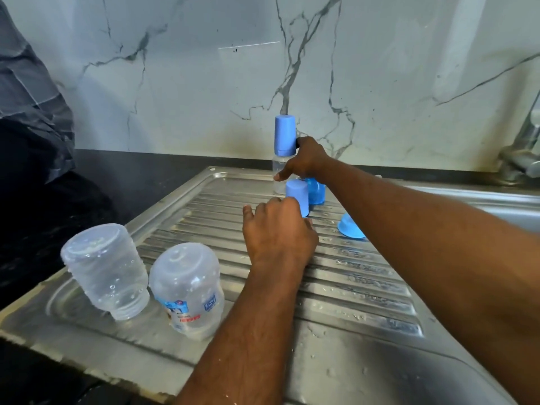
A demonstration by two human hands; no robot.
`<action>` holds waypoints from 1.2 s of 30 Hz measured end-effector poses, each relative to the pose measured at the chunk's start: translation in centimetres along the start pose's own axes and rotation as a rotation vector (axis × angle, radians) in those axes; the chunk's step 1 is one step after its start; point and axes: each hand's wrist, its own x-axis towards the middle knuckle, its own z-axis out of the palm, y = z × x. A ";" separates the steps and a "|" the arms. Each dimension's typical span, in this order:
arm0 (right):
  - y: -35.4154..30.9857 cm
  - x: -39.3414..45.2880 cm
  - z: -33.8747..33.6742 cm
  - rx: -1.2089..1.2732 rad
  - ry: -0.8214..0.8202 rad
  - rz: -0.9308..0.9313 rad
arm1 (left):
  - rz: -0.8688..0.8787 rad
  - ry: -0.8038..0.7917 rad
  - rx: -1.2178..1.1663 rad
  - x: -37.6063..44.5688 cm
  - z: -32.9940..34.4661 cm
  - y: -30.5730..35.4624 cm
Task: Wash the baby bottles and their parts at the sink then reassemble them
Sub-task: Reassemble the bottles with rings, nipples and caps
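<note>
the right hand [305, 159] grips the assembled bottle [282, 159] upright at the back of the draining board [365, 287], likely parking it finished. the left hand [277, 232] curls round a loose blue cap [298, 197], probably for the two upturned bottles [146, 282] draining nearby.

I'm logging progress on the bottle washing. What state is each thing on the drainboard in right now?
Assembled bottle: upright at the back, blue cap on, right hand holding it.
Loose blue cap: standing closed end up, left hand gripping it.
Translucent blue part: behind the cap, partly hidden.
Light blue part: lying loose on the ribs.
Plain bottle: upside down, wet, uncapped.
Printed bottle: upside down, wet, uncapped.
</note>
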 end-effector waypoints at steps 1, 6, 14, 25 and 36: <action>-0.1 -0.1 0.1 0.006 -0.002 0.008 | 0.007 0.032 0.004 0.0 -0.3 0.1; -0.2 -2.4 -2.1 0.176 0.289 -0.022 | 0.013 0.042 0.004 -0.2 -1.1 0.4; 2.0 -18.2 -7.3 0.148 0.309 -0.209 | 0.105 0.002 -0.092 -3.9 -4.5 2.5; 1.7 -31.4 -8.4 0.184 0.012 -0.336 | 0.324 0.105 0.385 -15.1 -9.4 -0.1; 2.0 -33.3 -9.2 0.320 -0.098 -0.203 | -0.101 -0.089 0.437 -13.1 -9.8 -3.0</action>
